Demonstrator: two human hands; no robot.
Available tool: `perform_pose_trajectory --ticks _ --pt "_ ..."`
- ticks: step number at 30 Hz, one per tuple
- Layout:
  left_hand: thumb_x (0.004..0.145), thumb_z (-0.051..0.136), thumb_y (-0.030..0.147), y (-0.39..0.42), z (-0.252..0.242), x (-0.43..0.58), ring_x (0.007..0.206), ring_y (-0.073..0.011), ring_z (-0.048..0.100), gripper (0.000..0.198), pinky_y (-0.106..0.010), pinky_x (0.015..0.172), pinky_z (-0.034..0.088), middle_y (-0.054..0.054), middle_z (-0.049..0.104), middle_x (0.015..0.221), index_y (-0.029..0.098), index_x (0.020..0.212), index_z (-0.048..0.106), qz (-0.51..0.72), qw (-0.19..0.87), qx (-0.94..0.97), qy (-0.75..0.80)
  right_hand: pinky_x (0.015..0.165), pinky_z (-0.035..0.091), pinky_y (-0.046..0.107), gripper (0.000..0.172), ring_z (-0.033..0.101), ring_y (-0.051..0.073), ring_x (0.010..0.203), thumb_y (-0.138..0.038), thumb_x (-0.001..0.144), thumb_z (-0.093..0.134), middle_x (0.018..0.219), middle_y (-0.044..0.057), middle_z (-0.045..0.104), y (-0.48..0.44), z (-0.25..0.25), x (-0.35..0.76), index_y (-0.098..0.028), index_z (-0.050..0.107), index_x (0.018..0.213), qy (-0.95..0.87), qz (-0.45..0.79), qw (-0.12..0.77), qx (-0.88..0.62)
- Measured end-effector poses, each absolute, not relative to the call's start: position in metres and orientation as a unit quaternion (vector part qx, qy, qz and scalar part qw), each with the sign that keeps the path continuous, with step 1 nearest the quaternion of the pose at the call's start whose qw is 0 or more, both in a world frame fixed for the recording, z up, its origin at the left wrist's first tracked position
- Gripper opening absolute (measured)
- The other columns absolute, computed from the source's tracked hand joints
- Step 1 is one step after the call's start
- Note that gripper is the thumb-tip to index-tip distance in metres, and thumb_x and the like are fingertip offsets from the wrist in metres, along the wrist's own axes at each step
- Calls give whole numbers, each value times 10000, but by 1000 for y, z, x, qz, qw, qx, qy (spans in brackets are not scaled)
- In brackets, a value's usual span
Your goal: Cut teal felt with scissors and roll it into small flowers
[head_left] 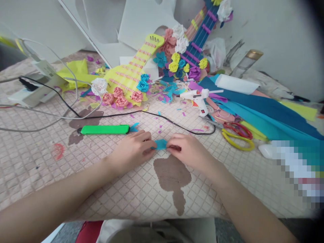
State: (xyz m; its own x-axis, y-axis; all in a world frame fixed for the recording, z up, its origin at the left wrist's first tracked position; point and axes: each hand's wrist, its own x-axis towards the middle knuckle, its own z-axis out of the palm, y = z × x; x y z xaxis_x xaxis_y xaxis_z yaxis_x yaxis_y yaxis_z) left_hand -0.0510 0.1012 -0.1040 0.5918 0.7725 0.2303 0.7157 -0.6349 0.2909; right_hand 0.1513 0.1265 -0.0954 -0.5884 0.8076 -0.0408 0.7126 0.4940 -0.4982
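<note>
A small piece of blue paper (161,144) is stretched between my two hands, just above or on the patterned tablecloth. My left hand (134,146) pinches its left end, and my right hand (188,148) pinches its right end. Left of my left hand lies a bright green case (105,129) with black ends, and a few blue scraps (134,127) stick out by its right end. Beyond my right hand a white hot glue gun (198,98) rests on its side. Scissors with red and yellow handles (238,141) lie to the right.
A yellow paper guitar (126,72) with paper flowers and a blue guitar (196,47) stand at the back. Coloured paper sheets (265,104) spread on the right. A black cord (141,111) crosses the table from a power strip (37,89). Paper scraps litter the middle.
</note>
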Motion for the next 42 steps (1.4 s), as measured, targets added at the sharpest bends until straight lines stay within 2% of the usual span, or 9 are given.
perform_pose_trajectory --ticks 12,22,42 --pt "846 489 223 101 -105 -49 699 -148 523 182 -283 630 432 -30 548 727 166 754 636 158 82 888 424 639 371 246 122 545 114 694 -115 765 574 735 -8 596 126 -95 151 -189 645 699 -859 246 91 -440" --pt "798 572 230 99 -110 -47 717 -153 539 100 -288 659 438 -25 568 739 169 760 641 202 133 858 453 552 337 225 72 487 87 597 -133 738 605 658 -34 565 129 -99 152 -189 629 699 -848 279 117 -435" --pt "767 547 182 103 -107 -40 625 -120 485 105 -246 573 387 -6 525 647 144 701 620 208 200 812 508 584 363 243 123 509 115 625 -152 765 528 657 -2 594 127 -100 146 -170 594 663 -836 265 122 -466"
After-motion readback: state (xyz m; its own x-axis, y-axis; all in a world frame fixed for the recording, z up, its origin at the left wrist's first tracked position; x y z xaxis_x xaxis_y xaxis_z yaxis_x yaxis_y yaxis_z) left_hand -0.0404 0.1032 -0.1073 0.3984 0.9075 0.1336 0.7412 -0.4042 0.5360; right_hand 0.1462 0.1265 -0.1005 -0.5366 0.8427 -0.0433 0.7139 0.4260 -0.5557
